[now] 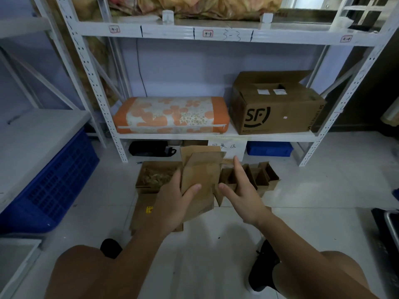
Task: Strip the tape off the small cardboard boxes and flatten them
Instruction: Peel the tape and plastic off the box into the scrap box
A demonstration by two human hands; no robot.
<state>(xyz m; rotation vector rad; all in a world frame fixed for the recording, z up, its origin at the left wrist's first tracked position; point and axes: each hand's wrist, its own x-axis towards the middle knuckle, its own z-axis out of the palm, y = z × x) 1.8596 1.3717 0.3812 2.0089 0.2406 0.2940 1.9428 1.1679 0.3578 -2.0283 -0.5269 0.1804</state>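
My left hand [172,203] holds a flattened brown cardboard box [200,171] upright above the floor, thumb across its front face and fingers behind it. Just to the right of that box, my right hand [241,190] hovers with straight, spread fingers and holds nothing. Several small open cardboard boxes [257,175] stand on the floor behind my right hand. An open box with crumpled tape scraps inside [157,176] sits on the floor to the left. Flat cardboard [144,212] lies under my left hand.
A white metal shelf rack [216,135] stands ahead with an orange flowered cushion [170,115] and a large SF carton [274,106]. A blue crate [56,186] is at the left, a blue bin [268,148] under the shelf. My knees and black shoes are below.
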